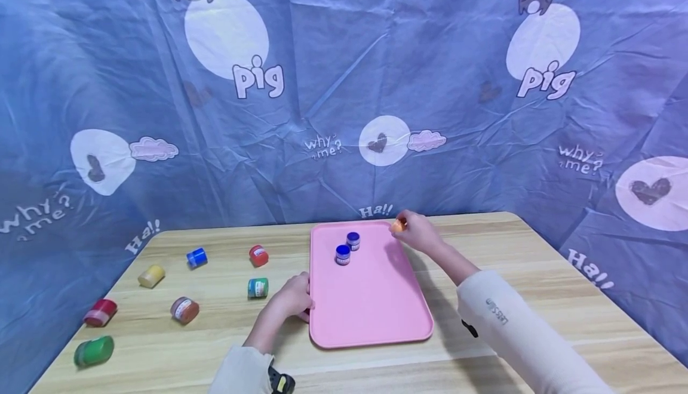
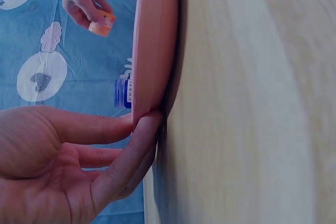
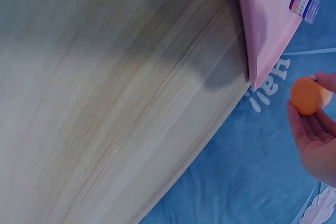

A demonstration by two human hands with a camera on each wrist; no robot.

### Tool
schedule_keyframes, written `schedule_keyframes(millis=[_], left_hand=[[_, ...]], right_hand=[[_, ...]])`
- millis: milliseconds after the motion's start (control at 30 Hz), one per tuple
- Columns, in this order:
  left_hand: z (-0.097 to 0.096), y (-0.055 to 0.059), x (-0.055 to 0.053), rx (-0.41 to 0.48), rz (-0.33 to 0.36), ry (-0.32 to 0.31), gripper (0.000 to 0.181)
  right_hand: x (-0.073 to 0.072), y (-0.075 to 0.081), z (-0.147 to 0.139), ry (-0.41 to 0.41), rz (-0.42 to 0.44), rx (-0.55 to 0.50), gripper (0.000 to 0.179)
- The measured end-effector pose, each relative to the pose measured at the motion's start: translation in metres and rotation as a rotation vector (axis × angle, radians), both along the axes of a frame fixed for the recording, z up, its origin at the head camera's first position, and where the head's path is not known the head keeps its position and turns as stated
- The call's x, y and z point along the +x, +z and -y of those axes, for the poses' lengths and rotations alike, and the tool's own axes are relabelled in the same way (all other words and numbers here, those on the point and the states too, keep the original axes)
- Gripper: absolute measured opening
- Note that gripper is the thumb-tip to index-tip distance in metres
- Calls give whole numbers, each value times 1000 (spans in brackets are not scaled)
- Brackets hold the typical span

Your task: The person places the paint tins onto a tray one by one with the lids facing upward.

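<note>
My right hand (image 1: 421,233) pinches a small orange paint jar (image 3: 306,95) between thumb and fingers, above the far right corner of the pink tray (image 1: 371,304). At the tray's left edge, my left hand (image 1: 292,295) grips the rim, thumb on the upper side and fingers curled beneath, as the left wrist view shows. Two blue-lidded jars stand upright on the tray toward its far end: one jar (image 1: 343,255) slightly nearer, the other jar (image 1: 353,240) behind it.
Left of the tray several paint jars lie on the wooden table (image 1: 226,346): a red jar (image 1: 259,255), a green-blue jar (image 1: 258,288), a blue jar (image 1: 197,257), a brown jar (image 1: 185,310), a yellow jar (image 1: 151,276) and others. A blue printed curtain (image 1: 333,101) hangs behind.
</note>
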State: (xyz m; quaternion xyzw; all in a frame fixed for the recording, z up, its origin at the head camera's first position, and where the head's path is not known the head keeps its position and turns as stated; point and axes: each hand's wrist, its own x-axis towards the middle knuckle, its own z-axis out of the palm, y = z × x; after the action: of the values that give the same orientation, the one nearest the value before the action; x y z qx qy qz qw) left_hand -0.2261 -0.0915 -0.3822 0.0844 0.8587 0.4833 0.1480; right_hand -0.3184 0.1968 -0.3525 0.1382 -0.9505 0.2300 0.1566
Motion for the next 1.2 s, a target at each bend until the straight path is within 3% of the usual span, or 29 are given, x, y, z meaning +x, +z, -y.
schedule_keyframes(millis=[200,533,933,1200], left_hand=[[-1,0,2,-11,-6,7,35],[-1,0,3,6,-2,7,35],[-1,-1,4,-10,-19,7,35],[-1,-1,4,7,-11,7,35]], right_hand=[[0,-3,12,11,36,-22,32],[0,-6,31,64,26,-16,31],[6,-5,45,65,168,-185,29],[5,-8,50,110,199,-194,24]])
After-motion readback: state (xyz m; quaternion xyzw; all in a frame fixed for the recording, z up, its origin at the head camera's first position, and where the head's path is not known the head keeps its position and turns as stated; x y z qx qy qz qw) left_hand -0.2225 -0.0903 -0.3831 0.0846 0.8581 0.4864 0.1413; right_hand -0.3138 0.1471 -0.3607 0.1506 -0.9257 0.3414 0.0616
